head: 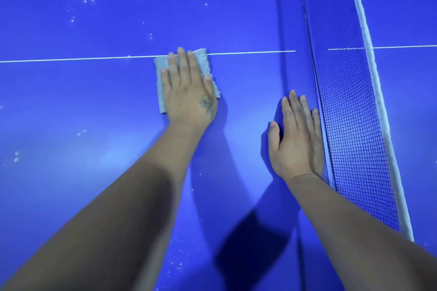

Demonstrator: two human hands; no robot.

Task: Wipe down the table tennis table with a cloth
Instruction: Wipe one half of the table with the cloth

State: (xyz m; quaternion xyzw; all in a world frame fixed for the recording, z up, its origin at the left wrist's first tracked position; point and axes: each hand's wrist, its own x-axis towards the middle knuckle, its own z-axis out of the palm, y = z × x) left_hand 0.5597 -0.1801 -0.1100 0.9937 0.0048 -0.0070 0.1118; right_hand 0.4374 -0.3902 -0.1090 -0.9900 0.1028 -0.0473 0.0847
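Grey cloth [160, 82] flat on blue table [71, 101]

Scene is lit fairly bright w/ a strong blue-violet cast over the table [82, 106]. Soft glare is seen at lower left of the surface. Dark, fairly crisp shadows are thrown to the right of both forearms; a narrower one is cast along the net [350, 111]. Lines are bowed slightly by the wide-angle lens twd the edges. Detail is softened overall; near forearms are dim at the bottom.
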